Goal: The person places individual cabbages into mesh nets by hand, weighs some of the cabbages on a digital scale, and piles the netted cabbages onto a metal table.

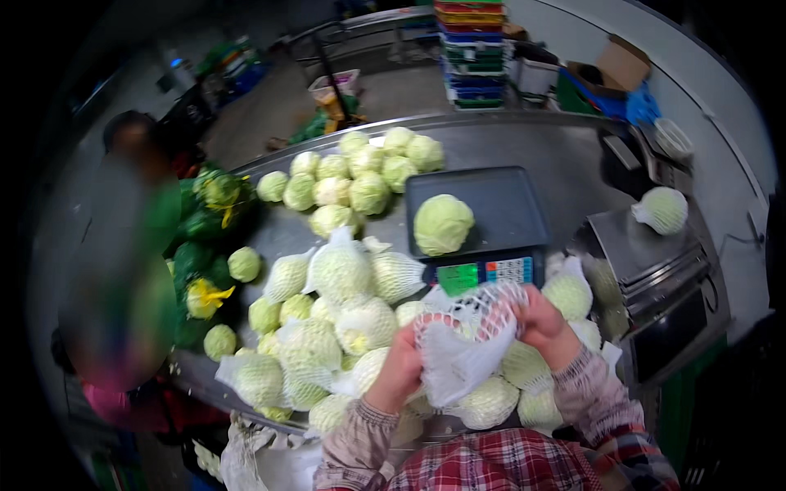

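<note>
Between my hands is a white foam net sleeve (467,348), its mouth stretched wide. My left hand (399,368) grips one side of the rim, and my right hand (547,326) pinches the other. No cabbage shows inside the sleeve. Just beyond it, a bare green cabbage (443,224) rests on the dark tray (520,200) of a digital scale with a keypad (509,270). Several net-wrapped cabbages (340,274) are heaped beneath and to the left of my hands; others, like a wrapped cabbage (566,296), lie near my right hand.
Bare cabbages (368,192) cluster at the back left of the metal table (573,164). A wrapped cabbage (661,210) sits on a metal machine (655,254) at right. Green mesh sacks (196,262) and a person (123,245) are at left. Stacked crates (473,57) stand behind the table.
</note>
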The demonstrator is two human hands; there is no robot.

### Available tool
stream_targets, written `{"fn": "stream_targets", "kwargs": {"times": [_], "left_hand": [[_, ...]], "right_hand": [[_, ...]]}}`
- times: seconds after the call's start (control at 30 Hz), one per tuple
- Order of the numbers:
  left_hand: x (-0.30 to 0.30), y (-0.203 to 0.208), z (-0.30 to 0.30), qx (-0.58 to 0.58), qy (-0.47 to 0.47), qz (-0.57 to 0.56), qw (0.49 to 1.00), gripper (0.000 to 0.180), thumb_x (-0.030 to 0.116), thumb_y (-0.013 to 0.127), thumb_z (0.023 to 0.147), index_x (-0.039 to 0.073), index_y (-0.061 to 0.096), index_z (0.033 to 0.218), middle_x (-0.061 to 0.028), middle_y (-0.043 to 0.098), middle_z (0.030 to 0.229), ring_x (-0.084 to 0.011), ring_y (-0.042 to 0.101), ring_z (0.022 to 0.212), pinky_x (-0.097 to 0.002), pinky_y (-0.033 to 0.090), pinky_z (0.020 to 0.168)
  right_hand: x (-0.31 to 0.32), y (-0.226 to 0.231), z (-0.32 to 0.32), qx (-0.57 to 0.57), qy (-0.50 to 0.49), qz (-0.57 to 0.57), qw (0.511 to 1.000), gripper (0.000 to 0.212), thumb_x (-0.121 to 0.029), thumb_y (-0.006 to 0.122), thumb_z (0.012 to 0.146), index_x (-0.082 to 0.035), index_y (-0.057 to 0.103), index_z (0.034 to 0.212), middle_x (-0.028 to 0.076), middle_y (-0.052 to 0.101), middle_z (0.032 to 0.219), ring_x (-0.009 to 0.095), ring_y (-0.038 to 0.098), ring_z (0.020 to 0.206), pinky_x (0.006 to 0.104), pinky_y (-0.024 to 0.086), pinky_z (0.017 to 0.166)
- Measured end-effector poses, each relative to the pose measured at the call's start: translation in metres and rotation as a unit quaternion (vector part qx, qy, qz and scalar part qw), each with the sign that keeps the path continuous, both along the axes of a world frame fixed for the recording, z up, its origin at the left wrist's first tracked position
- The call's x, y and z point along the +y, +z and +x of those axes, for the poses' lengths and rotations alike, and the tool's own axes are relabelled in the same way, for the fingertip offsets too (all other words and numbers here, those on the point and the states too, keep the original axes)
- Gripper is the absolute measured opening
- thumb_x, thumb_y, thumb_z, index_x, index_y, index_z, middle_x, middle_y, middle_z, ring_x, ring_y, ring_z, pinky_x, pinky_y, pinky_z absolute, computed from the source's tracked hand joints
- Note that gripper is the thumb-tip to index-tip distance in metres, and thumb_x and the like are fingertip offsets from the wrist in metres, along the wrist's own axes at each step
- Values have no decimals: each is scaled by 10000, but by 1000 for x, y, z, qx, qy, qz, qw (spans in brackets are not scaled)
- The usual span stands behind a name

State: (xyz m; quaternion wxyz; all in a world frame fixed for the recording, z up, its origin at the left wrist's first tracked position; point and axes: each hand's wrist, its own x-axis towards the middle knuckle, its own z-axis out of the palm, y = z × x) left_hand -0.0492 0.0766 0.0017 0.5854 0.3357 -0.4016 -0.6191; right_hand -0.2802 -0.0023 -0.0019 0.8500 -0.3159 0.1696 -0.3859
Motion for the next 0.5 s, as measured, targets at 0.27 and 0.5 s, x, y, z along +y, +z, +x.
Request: {"fn": "stream_targets", "kwargs": {"times": [0.27, 0.5], "left_hand": [[-200, -38, 8, -544, 256, 85, 794, 344, 321, 469, 910, 33, 644, 979, -225, 649, 836, -400, 615, 790, -431, 466, 686], [-181, -55, 17, -405, 187, -79, 891, 388, 359, 581, 864, -1, 610, 722, -194, 560, 615, -266, 535, 547, -386, 421, 531]], "right_hand": [[-133, -7, 28, 582, -275, -290, 708, 398, -257, 642, 814, 87, 564, 998, 122, 637, 940, 184, 599, 851, 334, 474, 741], [-163, -54, 30, 307, -228, -26, 924, 429, -415, 531, 905, 2, 620, 953, 68, 632, 879, 154, 604, 767, 331, 502, 674]]}}
